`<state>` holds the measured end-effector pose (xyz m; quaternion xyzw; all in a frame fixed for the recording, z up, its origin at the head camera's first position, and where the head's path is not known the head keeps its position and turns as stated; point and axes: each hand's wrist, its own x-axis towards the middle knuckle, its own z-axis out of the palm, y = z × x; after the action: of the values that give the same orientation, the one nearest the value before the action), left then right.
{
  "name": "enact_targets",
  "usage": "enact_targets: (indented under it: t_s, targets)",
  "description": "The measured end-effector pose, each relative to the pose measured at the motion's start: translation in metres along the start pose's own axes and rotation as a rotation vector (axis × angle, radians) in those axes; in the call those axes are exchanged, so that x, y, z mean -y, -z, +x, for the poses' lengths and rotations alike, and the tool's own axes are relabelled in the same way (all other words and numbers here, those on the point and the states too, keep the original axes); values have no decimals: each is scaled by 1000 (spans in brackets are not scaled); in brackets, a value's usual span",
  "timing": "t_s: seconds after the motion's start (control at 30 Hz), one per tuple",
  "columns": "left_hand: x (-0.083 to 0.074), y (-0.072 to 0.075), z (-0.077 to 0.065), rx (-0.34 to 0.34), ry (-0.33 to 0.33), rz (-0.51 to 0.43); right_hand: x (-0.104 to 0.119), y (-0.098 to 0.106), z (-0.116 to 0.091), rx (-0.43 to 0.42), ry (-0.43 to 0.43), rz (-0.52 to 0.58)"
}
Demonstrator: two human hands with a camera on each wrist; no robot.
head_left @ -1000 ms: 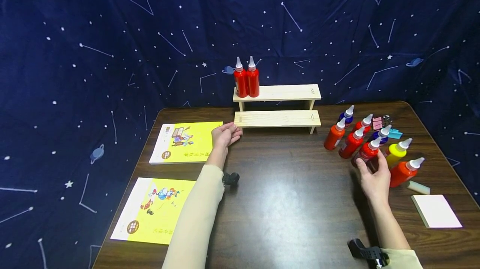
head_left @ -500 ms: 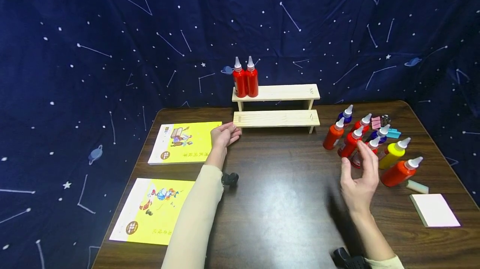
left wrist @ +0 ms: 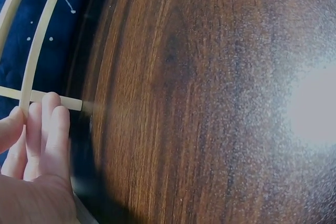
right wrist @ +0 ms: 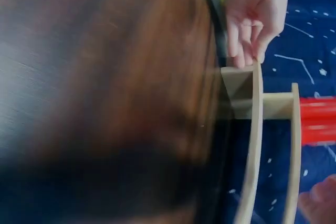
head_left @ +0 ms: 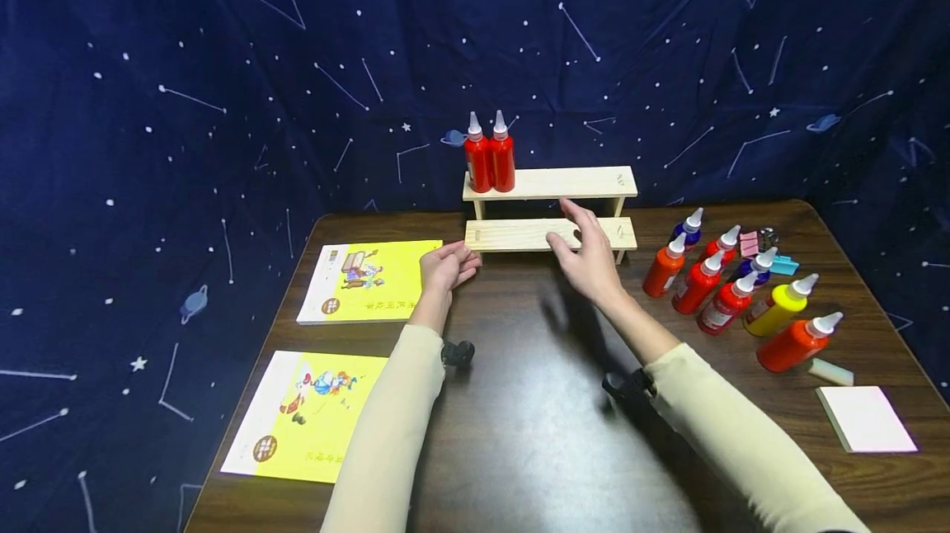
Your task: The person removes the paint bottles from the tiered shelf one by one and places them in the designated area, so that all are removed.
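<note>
A two-step wooden rack (head_left: 519, 234) stands at the back of the table, with two red squeeze bottles (head_left: 491, 162) upright at the left end of its upper board. At the left end of the lower board, my left hand (head_left: 444, 267) pinches the board between thumb and fingers; the left wrist view shows this grip on the rack (left wrist: 39, 51) closely. My right hand (head_left: 590, 259) is in front of the lower board's right half, thumb and fingers spread apart with nothing between them. Only a blurred fingertip of it appears at the right wrist view's lower right.
On the right stand several squeeze bottles, among them a yellow one (head_left: 779, 308) and an orange one (head_left: 794, 345). Behind them lie clips (head_left: 783, 266); nearer are a small pale cylinder (head_left: 831, 371) and a white pad (head_left: 867, 419). Two yellow books (head_left: 393, 281) lie left.
My right hand has left the red bottle at the right, which stays standing there, and has moved left to the rack. The left hand keeps its place on the lower board.
</note>
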<state>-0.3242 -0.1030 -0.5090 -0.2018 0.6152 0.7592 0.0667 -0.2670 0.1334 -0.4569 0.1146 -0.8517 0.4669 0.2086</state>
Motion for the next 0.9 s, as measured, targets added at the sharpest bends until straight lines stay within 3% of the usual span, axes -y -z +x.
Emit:
enact_targets:
  t_s: [0.13,0.2,0.43,0.67,0.9]
  targets:
    - [-2,-2,0,6,-8,7,15,-14,37,161,-11,-159]
    - [-3,-2,0,7,-3,11,22,-20,56,197,-27,-183]
    - [0,-1,-2,0,8,9,29,-36,107,194,-157,-34]
    - [-1,0,-1,7,2,6,41,-43,126,248,-240,103]
    - [0,1,0,5,-8,1,43,-50,129,155,-295,14]
